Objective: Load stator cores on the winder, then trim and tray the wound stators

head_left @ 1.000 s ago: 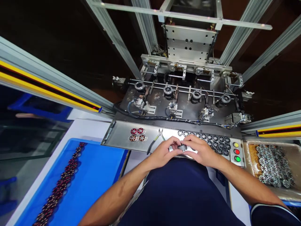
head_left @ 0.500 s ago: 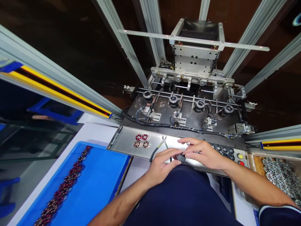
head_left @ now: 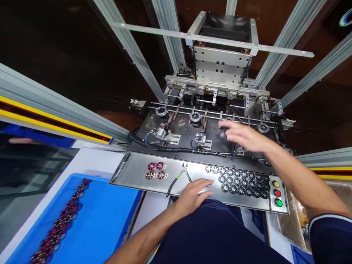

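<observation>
My right hand [head_left: 246,138] reaches over the third fixture on the machine bed, its fingers curled about a small dark grey cylindrical part [head_left: 223,133] that is blurred by motion. The ring on that fixture is mostly hidden by the hand. My left hand [head_left: 192,196] rests at the tray's front edge, thumb and fingers apart, holding nothing. Beside it on the metal tray [head_left: 129,167] lie cutting pliers [head_left: 184,169] with dark handles. Rows of bare stator cores [head_left: 237,180] fill the tray's right part. Several red and copper wound stators [head_left: 156,171] sit on its left.
Wound stators [head_left: 66,216] form a long line in a blue bin [head_left: 96,223] at left. Other fixtures [head_left: 195,118] hold ring-shaped cores. Yellow, red and green buttons [head_left: 278,193] are at the tray's right end. Yellow light-curtain bars [head_left: 55,119] flank the machine frame.
My right hand has left my other hand and moved forward to the third fixture with the dark grey part. My left hand has opened. The view has shifted slightly.
</observation>
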Demonstrator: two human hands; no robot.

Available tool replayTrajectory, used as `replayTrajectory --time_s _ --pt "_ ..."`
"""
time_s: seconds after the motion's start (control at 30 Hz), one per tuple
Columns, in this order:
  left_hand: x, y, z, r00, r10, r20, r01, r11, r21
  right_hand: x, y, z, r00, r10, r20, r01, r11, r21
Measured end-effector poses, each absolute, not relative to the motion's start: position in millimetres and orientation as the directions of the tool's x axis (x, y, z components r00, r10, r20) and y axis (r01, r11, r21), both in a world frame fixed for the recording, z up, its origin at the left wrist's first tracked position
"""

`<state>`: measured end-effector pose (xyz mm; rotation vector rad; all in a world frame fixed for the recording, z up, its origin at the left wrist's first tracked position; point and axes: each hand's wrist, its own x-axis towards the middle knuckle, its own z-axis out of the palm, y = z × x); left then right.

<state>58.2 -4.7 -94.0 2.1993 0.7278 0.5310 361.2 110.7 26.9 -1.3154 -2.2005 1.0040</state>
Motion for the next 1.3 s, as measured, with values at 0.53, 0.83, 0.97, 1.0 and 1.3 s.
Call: replayTrajectory --time_s 0.53,0.83,0.97,1.0,1.3 --pt "101 -24 -176 0.907 0.422 0.001 0.365 -0.786 0.499 426 222 -49 -0.401 0.882 -0.248 0.877 0.292 -0.38" --pt "99 -27 -187 0.881 0.459 0.116 0.34 -0.784 0.52 421 230 -51 -0.421 0.849 -0.319 0.894 0.329 -0.306" --pt "94 -28 -180 0.844 0.514 0.152 0.341 -0.734 0.587 422 235 -61 -0.426 0.844 -0.326 0.896 0.342 -0.284" --pt "92 -27 -176 0.829 0.537 0.157 0.347 -0.713 0.609 423 236 -64 -0.428 0.844 -0.323 0.895 0.346 -0.281" --pt "59 -16 -106 0.574 0.809 0.129 0.437 -0.436 0.787 423 210 -59 -0.386 0.917 -0.099 0.904 0.355 -0.237"
